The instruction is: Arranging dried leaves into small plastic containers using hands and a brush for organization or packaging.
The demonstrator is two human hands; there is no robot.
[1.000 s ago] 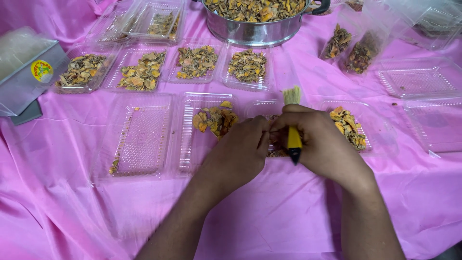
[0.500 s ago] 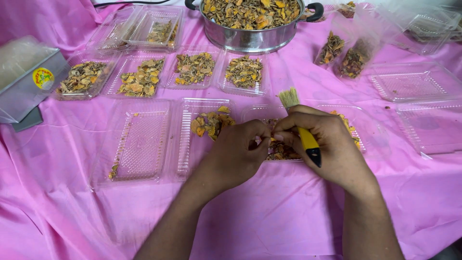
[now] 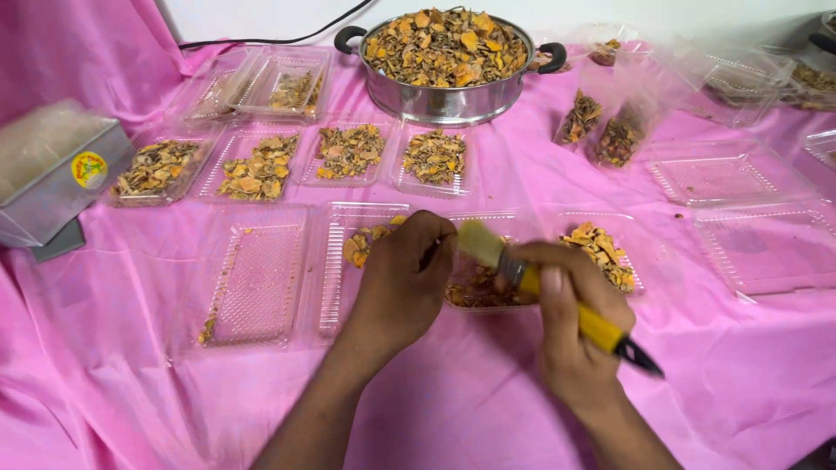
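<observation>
Two bare forearms and hands

The left hand (image 3: 402, 283) and right hand (image 3: 570, 326) wear no sleeves, gloves, rings or watch.

A big shiny metal pot (image 3: 446, 91) full of dried orange and brown bits stands at the back of the pink cloth (image 3: 488, 409). In front of the pot lie four clear plastic trays (image 3: 348, 152) of the same bits. Far left of the pot sits a grey box (image 3: 52, 178).
</observation>
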